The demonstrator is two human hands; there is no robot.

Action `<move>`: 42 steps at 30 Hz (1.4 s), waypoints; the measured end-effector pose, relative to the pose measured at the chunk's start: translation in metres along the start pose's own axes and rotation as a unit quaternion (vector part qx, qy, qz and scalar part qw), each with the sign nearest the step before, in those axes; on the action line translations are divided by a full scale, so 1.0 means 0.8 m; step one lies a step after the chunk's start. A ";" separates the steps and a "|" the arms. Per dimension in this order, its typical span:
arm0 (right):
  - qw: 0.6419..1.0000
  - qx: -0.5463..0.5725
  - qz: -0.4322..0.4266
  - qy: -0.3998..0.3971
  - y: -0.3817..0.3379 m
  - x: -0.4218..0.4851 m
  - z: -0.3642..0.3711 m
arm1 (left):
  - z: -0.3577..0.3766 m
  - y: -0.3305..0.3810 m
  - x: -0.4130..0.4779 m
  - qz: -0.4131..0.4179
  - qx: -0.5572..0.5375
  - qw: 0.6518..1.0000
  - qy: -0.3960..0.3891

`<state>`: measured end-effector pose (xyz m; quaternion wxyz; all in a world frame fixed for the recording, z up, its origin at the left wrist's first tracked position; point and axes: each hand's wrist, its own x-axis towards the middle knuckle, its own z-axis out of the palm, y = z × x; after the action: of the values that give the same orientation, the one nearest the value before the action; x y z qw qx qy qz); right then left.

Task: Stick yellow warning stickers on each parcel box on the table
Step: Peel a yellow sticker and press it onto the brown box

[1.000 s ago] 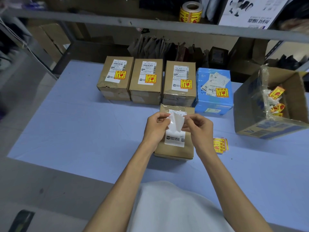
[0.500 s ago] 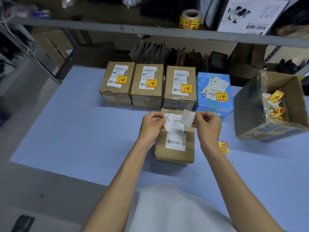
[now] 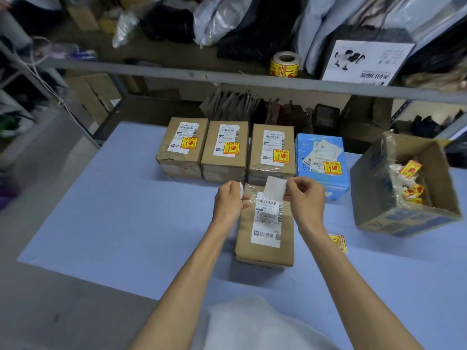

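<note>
Centre-frame parcel box (image 3: 265,238)
Above it right hand (image 3: 304,200) pinches white sheet (image 3: 275,189), left hand (image 3: 228,202) a scrap (image 3: 240,186); stickered boxes (image 3: 225,157) behind, carton (image 3: 404,218) right

Head-worn camera looks forward and down, close over the table (image 3: 106,223).

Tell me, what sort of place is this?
Probably a small parcel packing room: labelled parcel boxes lined up on the blue table, a roll of yellow warning stickers on the shelf, and mailer bags piled beside it.

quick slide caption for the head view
Left hand and right hand pinch white slips above the last unstickered parcel box
</note>
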<state>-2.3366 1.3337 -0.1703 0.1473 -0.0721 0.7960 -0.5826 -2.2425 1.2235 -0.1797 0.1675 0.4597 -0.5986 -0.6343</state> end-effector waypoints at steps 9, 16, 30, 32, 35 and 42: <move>1.000 0.013 0.005 -0.013 0.001 -0.006 0.005 | 0.001 -0.002 -0.006 0.026 0.078 0.997 -0.002; 1.000 0.013 0.003 -0.014 -0.001 -0.006 0.003 | 0.000 -0.001 -0.014 0.079 0.160 0.984 0.026; 1.000 0.009 0.005 -0.013 -0.002 -0.016 0.009 | 0.029 0.009 -0.036 0.278 0.405 0.869 0.051; 1.000 0.018 0.012 -0.016 0.000 -0.015 0.010 | 0.031 0.008 -0.037 0.274 0.419 0.864 0.052; 0.999 0.035 0.015 -0.032 0.002 -0.014 0.010 | 0.032 0.008 -0.036 0.274 0.414 0.867 0.055; 0.999 0.037 -0.006 -0.009 0.009 -0.012 0.007 | 0.017 0.011 -0.019 0.142 0.218 0.965 0.025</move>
<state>-2.3254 1.3338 -0.1776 0.1538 -0.0767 0.7724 -0.6114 -2.2485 1.2411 -0.1678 0.1664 0.4109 -0.7771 -0.4468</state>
